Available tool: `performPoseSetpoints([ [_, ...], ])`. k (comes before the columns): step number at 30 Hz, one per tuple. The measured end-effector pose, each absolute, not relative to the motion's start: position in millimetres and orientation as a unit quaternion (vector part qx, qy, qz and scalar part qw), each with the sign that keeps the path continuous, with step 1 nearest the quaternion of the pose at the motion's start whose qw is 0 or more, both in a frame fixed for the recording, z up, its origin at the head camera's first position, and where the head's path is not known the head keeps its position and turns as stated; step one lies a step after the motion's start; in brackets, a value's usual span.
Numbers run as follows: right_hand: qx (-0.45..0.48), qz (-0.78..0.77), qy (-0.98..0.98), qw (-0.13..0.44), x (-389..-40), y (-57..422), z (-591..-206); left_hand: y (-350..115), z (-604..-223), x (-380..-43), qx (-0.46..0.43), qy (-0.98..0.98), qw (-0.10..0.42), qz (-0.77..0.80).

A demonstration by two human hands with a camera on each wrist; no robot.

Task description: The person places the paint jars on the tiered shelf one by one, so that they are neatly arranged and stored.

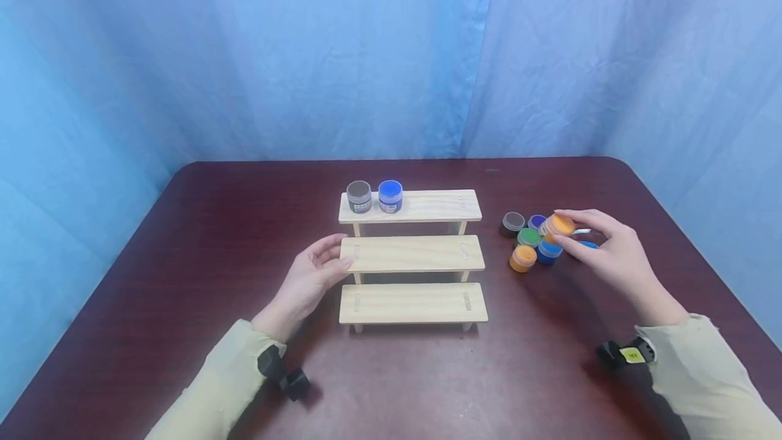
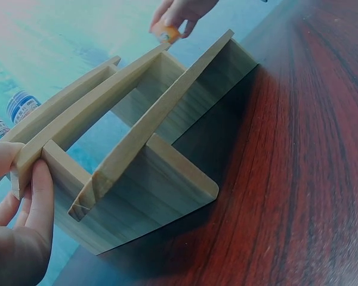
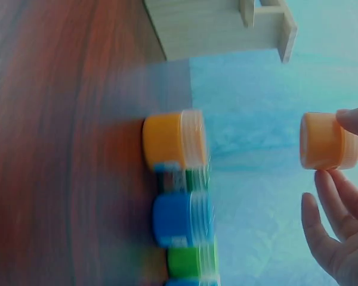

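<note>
A three-step wooden display rack stands mid-table. My left hand pinches the left end of its middle shelf, thumb on top and fingers beneath, as the left wrist view shows. At the right, my right hand holds an orange paint jar between thumb and fingers, raised above a cluster of jars. On the top shelf sit a dark grey jar and, to its right, a blue jar.
Right of the rack, the cluster on the table includes another orange jar, a green jar, a dark jar, a purple-blue jar and a blue jar. Light blue curtains hang behind the dark red table.
</note>
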State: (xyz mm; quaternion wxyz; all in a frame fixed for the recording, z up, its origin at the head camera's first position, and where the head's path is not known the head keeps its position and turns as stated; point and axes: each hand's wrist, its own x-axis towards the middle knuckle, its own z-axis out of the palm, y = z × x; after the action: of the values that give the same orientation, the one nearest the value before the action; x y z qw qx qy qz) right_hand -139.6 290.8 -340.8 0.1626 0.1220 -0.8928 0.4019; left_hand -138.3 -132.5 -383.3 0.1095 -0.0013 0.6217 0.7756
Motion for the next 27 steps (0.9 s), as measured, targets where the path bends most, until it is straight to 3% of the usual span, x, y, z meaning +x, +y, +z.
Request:
performPoseSetpoints([
  [27, 0.191, 0.501, -0.830, 0.156, -167.0, 219.9, -311.9, -127.8, -384.2, -135.4, 0.001, 0.633, 0.111, 0.767],
])
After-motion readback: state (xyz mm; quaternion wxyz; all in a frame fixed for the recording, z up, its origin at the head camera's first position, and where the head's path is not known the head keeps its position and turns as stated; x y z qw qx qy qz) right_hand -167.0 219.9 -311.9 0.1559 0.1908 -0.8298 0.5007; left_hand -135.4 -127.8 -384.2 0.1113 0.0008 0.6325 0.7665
